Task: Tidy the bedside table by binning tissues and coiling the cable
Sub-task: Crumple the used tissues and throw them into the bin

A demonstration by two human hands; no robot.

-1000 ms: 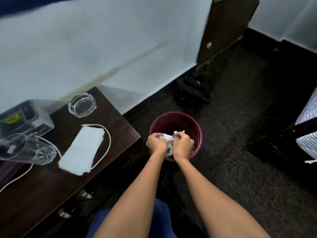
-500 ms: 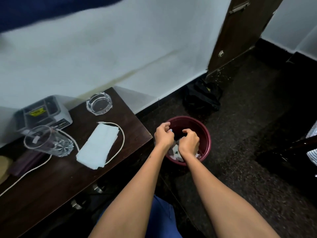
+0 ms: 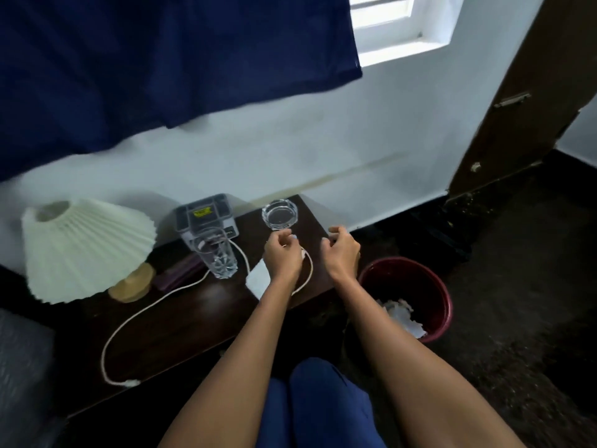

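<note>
A white folded tissue (image 3: 257, 279) lies on the dark bedside table (image 3: 193, 315), partly hidden under my left wrist. The white cable (image 3: 135, 318) loops from the table's front edge, passes behind the glass and curves round the tissue's right side. My left hand (image 3: 282, 253) hovers over the tissue and the cable's far end, fingers loosely curled, with nothing seen in it. Over the table's right edge, my right hand (image 3: 340, 250) is empty with its fingers loosely curled. The red bin (image 3: 436, 286) on the floor holds crumpled tissues (image 3: 400, 315).
A cut-glass tumbler (image 3: 216, 257), a glass ashtray (image 3: 279, 215), a grey box (image 3: 206, 215), a pleated lamp (image 3: 84, 247) and a purple flat item (image 3: 177, 274) stand on the table. A blue curtain hangs above, with a brown door at the right.
Both hands have left the bin and moved up-left over the table, having dropped the crumpled tissue into the bin. The view has tilted up toward the table and wall.
</note>
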